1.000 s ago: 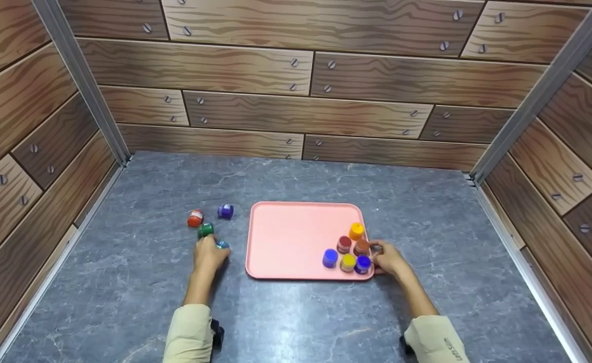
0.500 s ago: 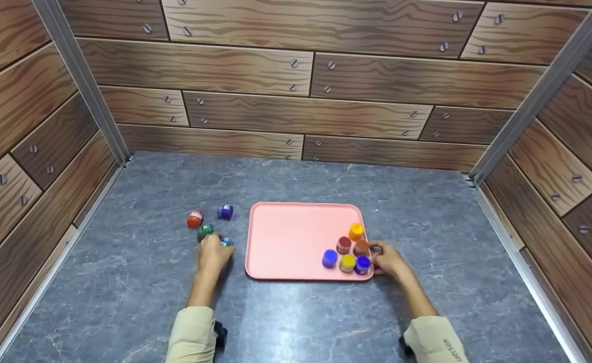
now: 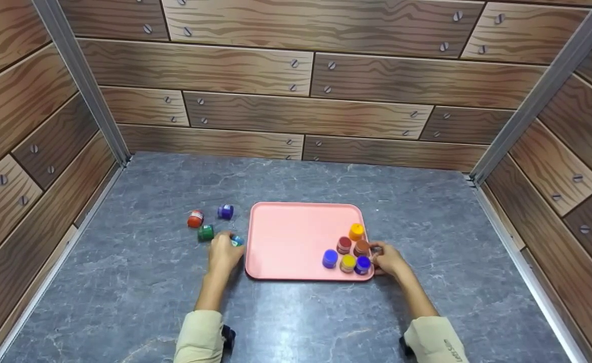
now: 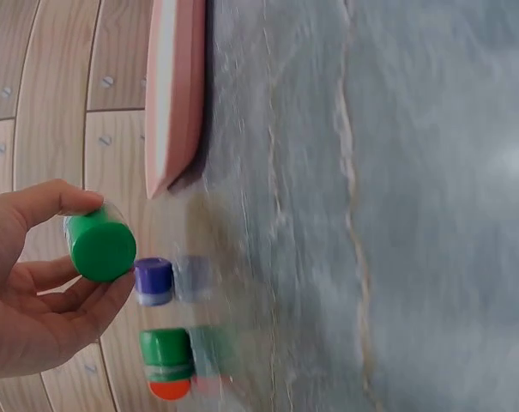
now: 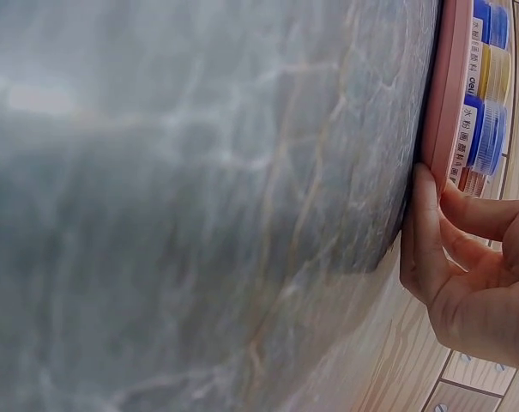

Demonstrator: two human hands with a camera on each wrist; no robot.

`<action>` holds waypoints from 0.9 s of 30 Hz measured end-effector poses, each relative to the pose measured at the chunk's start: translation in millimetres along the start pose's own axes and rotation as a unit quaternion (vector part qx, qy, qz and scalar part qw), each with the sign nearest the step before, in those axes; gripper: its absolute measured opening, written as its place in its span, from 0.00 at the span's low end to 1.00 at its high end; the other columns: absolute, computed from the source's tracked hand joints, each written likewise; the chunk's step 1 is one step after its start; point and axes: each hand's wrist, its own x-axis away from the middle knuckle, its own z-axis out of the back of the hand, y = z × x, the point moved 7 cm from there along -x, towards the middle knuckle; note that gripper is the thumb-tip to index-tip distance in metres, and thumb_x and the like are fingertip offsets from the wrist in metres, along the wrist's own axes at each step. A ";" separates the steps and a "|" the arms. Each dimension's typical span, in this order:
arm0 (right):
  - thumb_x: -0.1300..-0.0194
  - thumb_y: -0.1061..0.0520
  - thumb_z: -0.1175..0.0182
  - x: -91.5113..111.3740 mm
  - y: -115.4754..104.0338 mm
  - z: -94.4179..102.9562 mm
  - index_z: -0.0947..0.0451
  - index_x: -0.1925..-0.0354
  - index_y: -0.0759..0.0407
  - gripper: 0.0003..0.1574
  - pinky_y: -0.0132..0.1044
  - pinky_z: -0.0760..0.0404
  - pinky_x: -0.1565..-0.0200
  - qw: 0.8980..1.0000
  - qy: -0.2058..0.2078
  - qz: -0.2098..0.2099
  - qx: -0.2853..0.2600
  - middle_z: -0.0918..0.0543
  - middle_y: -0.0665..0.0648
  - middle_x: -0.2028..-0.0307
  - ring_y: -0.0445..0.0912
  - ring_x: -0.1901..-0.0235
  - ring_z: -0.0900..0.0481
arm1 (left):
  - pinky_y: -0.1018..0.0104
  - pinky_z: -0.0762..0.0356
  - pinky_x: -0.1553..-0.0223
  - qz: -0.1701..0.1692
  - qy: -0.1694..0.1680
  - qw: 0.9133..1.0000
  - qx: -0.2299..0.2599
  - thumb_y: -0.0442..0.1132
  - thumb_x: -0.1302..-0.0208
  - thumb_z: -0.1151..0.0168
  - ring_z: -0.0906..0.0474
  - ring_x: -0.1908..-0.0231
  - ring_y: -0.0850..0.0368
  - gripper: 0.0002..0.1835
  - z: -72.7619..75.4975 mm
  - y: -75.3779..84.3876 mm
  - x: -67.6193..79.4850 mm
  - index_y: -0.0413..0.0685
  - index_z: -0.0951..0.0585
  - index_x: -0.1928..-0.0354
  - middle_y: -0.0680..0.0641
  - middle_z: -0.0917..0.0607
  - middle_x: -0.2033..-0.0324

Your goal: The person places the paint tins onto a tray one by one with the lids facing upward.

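My left hand [image 3: 225,253] pinches a small paint jar [image 4: 103,249] between thumb and fingers. Its green lid faces the left wrist camera, while the head view shows a teal-blue side. This jar is just left of the pink tray [image 3: 296,242]. At the tray's right rim, my right hand [image 3: 389,258] grips the edge with thumb and fingers. Near that hand, several paint jars stand on the tray, among them a brown jar [image 3: 361,247] and a dark blue jar [image 3: 362,264]. The right wrist view shows printed labels on some of them.
Left of the tray lie a red jar [image 3: 195,219], a purple jar [image 3: 226,212] and a green jar [image 3: 205,233] on the grey marbled table [image 3: 296,322]. Also on the tray are an orange jar [image 3: 356,231] and a yellow jar [image 3: 348,263]. Wood-patterned walls enclose the table.
My left hand has moved right with the paint jar, away from the green jar and towards the tray's left edge. My right hand stays at the tray's right rim.
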 end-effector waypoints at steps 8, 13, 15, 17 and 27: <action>0.54 0.77 0.55 0.5 1.5 0.7 0.36 0.46 0.76 0.32 0.36 0.22 0.76 1.000 0.005 -0.005 0.001 0.29 0.58 0.74 0.44 0.78 0.29 | 0.51 0.27 0.60 -0.006 0.001 1.000 0.015 0.33 0.60 0.33 0.23 0.64 0.38 0.18 -3.8 12.5 4.7 0.30 0.20 0.64 0.35 0.20 0.68; 0.53 0.77 0.55 1.3 1.8 0.6 0.36 0.46 0.76 0.31 0.36 0.22 0.76 1.000 0.006 -0.007 0.000 0.29 0.59 0.73 0.44 0.77 0.29 | 0.53 0.26 0.62 -0.004 -0.005 0.999 0.035 0.31 0.61 0.33 0.22 0.65 0.40 0.18 -8.9 19.1 7.0 0.30 0.20 0.63 0.36 0.20 0.68; 0.53 0.77 0.55 1.8 1.4 0.7 0.35 0.46 0.76 0.31 0.37 0.22 0.76 1.000 0.006 -0.007 -0.002 0.29 0.59 0.73 0.44 0.77 0.29 | 0.53 0.25 0.62 -0.005 -0.008 0.999 0.040 0.31 0.61 0.33 0.22 0.65 0.41 0.19 -11.5 22.0 7.9 0.30 0.20 0.62 0.36 0.20 0.68; 0.53 0.77 0.55 2.2 0.9 1.0 0.35 0.46 0.76 0.30 0.37 0.21 0.76 1.000 0.006 -0.006 -0.004 0.29 0.59 0.73 0.44 0.77 0.29 | 0.54 0.25 0.62 -0.004 -0.014 0.999 0.043 0.31 0.61 0.32 0.22 0.65 0.41 0.20 -14.4 24.1 8.6 0.30 0.21 0.61 0.36 0.20 0.67; 0.51 0.77 0.56 2.2 0.2 -0.4 0.37 0.46 0.78 0.29 0.38 0.21 0.74 1.000 -0.006 0.003 -0.013 0.29 0.59 0.73 0.43 0.77 0.28 | 0.54 0.25 0.63 -0.004 -0.039 0.998 0.040 0.33 0.60 0.33 0.23 0.64 0.42 0.19 -26.4 29.1 13.6 0.34 0.21 0.61 0.38 0.20 0.66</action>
